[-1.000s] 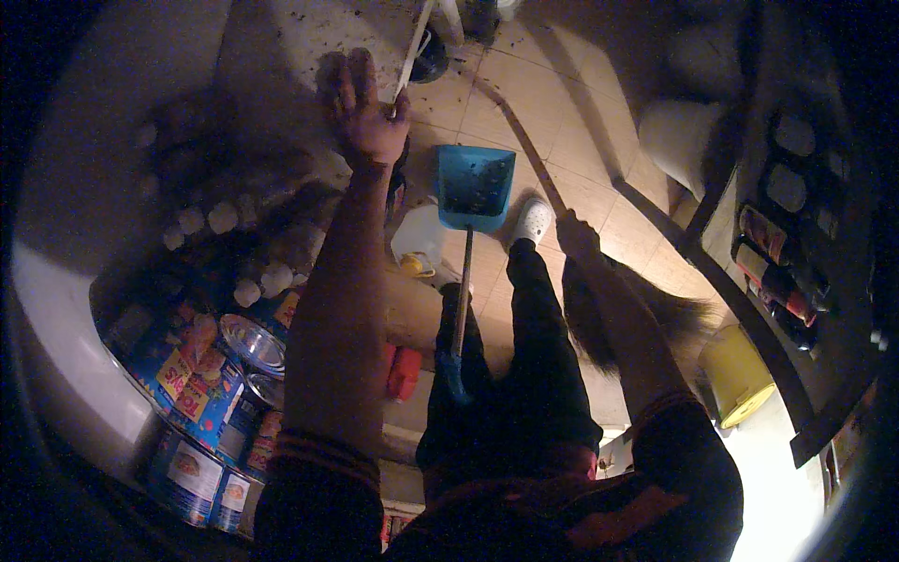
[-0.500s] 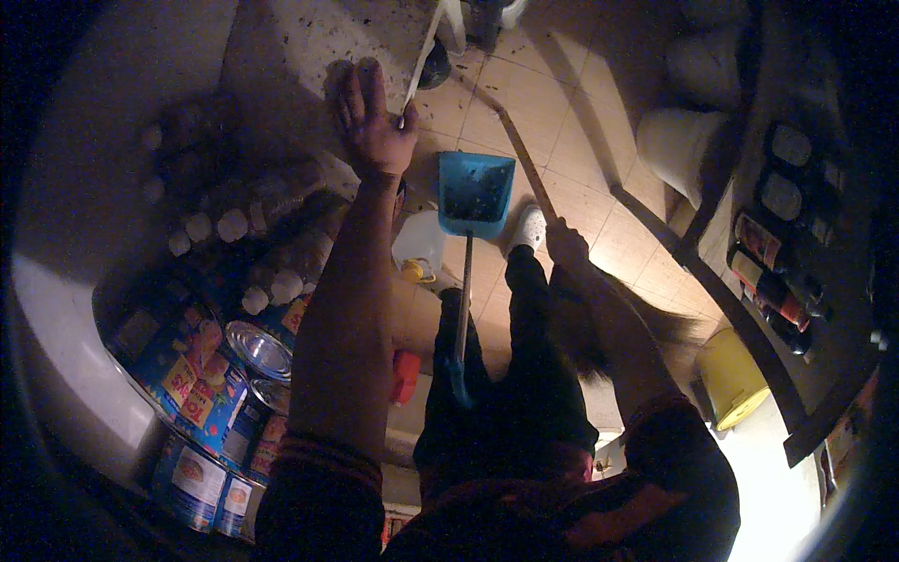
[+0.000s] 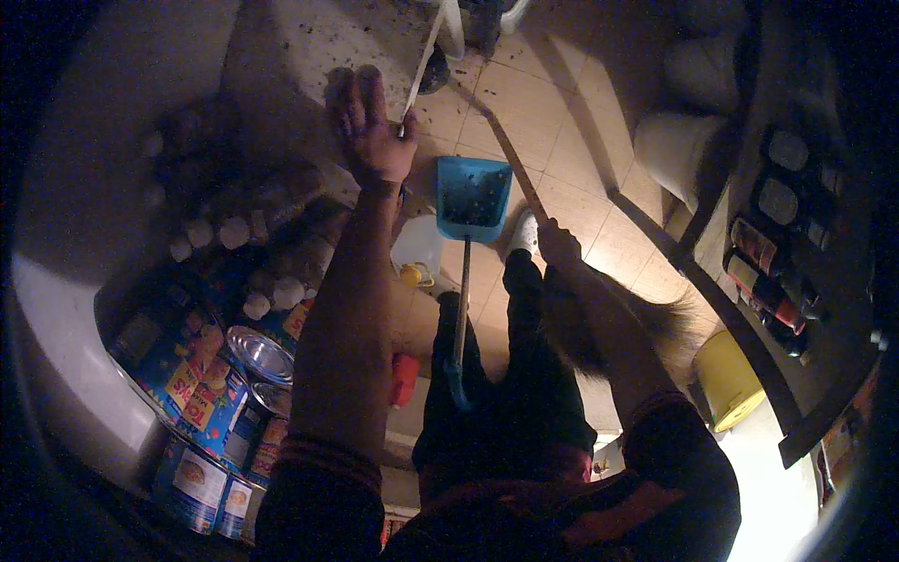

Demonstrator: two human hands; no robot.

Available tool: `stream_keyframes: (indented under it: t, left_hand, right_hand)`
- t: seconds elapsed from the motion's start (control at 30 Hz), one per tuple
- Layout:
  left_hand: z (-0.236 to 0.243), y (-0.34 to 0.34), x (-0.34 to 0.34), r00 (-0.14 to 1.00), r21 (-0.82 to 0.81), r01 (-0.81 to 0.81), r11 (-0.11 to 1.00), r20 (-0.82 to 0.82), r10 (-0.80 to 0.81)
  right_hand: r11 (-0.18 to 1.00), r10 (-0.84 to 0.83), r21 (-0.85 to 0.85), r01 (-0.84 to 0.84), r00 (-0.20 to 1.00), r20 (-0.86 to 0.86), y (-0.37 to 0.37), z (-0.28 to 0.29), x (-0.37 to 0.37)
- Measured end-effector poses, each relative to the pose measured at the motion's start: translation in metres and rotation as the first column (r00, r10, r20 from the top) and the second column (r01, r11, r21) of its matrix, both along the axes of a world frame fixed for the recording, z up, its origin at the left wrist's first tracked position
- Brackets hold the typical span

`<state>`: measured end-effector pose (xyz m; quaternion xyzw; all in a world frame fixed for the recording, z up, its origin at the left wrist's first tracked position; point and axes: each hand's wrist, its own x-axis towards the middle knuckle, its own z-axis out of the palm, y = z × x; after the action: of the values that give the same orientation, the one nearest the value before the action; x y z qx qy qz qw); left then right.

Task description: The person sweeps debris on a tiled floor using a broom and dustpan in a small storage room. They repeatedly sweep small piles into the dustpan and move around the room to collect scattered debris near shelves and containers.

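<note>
My left hand [image 3: 376, 140] is palm down with fingers spread, against the edge of a pale, debris-specked surface [image 3: 328, 42]. My right hand [image 3: 560, 245] is wrapped around the wooden handle [image 3: 515, 159] of a broom. Dark bristles of the broom [image 3: 660, 323] fan out beside my right forearm, while the handle's other end points away over the floor. Between my hands sits a blue long-handled dustpan [image 3: 475, 192] with dark bits of debris in it. Its handle [image 3: 464, 300] reaches back between my legs, and nothing grips it.
A translucent jug [image 3: 417, 245] with a yellow cap stands left of the dustpan. Large blue cans [image 3: 201, 375] and capped bottles [image 3: 281, 290] crowd the left. To the right are a yellow bucket [image 3: 730, 379], a white bucket [image 3: 679, 155] and a shelf edge [image 3: 698, 267] with bottles behind it.
The broom handle has shifted slightly left with my right hand, and the bristles have swung a little outward to the right. My left hand stays nearly in place.
</note>
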<state>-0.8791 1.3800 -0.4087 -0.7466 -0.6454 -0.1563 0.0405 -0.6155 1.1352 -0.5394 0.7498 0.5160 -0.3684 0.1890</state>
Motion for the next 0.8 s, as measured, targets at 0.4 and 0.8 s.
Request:
stream_keyframes:
  t: [0.4,0.8]
  left_hand:
    - [0.0,0.002,-0.003,0.999,0.018,0.036,0.999,0.037,-0.037]
    - [-0.002,0.001,-0.003,0.998,0.024,0.05,0.998,0.03,-0.051]
  right_hand:
    - [0.996,-0.05,0.081,0.047,0.998,0.043,0.053,-0.002,-0.004]
    - [0.976,-0.213,0.024,0.215,0.974,-0.079,0.093,-0.012,-0.024]
